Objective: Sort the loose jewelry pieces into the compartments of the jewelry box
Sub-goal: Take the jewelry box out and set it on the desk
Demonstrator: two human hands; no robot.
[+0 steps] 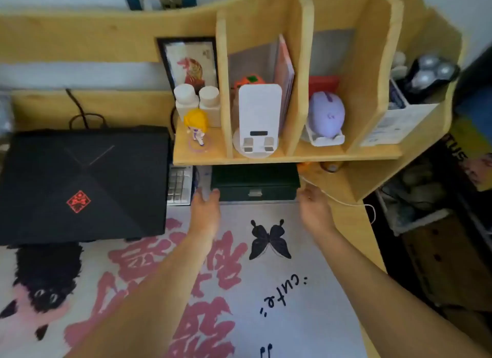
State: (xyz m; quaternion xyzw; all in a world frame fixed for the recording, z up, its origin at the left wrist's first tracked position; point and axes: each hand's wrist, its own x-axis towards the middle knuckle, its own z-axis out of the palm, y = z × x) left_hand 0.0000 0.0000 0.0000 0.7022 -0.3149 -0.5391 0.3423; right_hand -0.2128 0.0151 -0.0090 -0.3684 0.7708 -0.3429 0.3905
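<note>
Head view, left to right: one closed black laptop [82, 184] on the bench [346, 224], one left hand [205, 208], one dark green jewelry box [255, 181] tucked far under the shelf [287, 157], one right hand [314, 205]. Both hands' fingers curl at the box's near corners; grip unclear. Bare mat [266, 291] lies near.

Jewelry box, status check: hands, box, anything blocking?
Left hand and right hand at either end of the dark green jewelry box, grip unclear. Box shut, tucked under wooden shelf. Shelf overhangs lid.
</note>
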